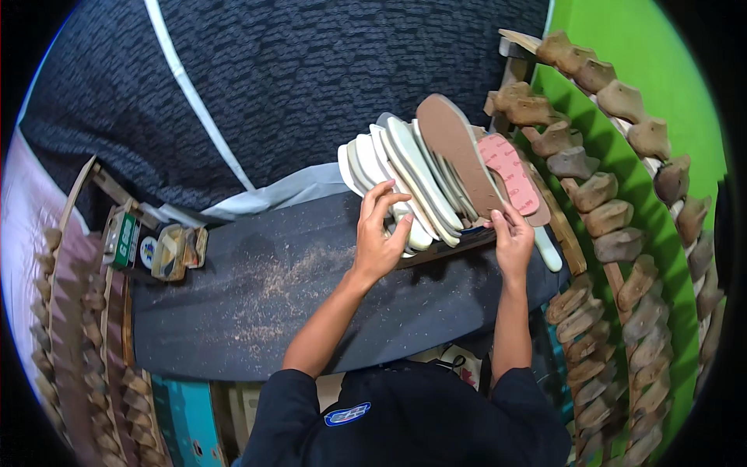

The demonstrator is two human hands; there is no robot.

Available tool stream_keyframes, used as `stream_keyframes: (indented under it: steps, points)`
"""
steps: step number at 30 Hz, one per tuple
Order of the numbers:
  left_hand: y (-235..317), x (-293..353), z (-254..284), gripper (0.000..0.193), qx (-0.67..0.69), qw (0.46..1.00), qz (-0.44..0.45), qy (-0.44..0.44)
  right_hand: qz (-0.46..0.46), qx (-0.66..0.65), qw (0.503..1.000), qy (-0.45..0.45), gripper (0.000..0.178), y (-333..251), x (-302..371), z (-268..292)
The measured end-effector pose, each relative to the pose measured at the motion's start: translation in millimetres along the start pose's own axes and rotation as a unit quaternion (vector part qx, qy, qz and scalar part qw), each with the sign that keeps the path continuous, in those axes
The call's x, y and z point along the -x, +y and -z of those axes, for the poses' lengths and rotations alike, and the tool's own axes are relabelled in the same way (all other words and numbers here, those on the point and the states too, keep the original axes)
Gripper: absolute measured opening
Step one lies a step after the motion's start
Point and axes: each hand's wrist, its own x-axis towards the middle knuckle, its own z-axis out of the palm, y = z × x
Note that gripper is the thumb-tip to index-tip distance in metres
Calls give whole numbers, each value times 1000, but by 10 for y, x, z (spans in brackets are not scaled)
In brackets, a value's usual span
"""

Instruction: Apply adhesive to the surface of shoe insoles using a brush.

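A row of white and grey shoe soles [405, 175] stands on edge, packed side by side, toward the right of the dark table. Against the row's left part is my left hand [381, 237], its fingers spread and curved around the sole edges. My right hand [511, 233] pinches the near end of a brown insole [451, 144], which leans up at the right end of the row. Behind that hand lies a pink-topped insole [510, 175] with printing. A pale strip-like piece [548, 249] sticks out beside it.
Sawdust-like crumbs [284, 272] lie on the black tabletop [210, 327]. At the far left are a green box [122, 240] and a small container [169, 253]. Racks of wooden shoe lasts [607, 218] rise on the right, with more lasts [93, 311] on the left. Dark patterned cloth [327, 78] hangs behind.
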Motion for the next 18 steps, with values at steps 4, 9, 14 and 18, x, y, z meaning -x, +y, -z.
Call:
stream_keyframes:
  steps: [4, 9, 14, 18]
  points:
    - [-10, 107, 145, 31, 126, 989, 67, 27, 8, -74, 995, -70, 30, -382, 156, -238]
    - [95, 335, 495, 64, 424, 898, 98, 57, -76, -196, 946, -247, 33, -631, 572, -743]
    - [139, 654, 1043, 70, 476, 858, 104, 163, -226, -264, 847, -403, 29, -477, 1051, -1353]
    - [-57, 1097, 1462, 55, 399, 858, 150, 286, -332, -240, 744, -527, 21, -166, 1424, -1765]
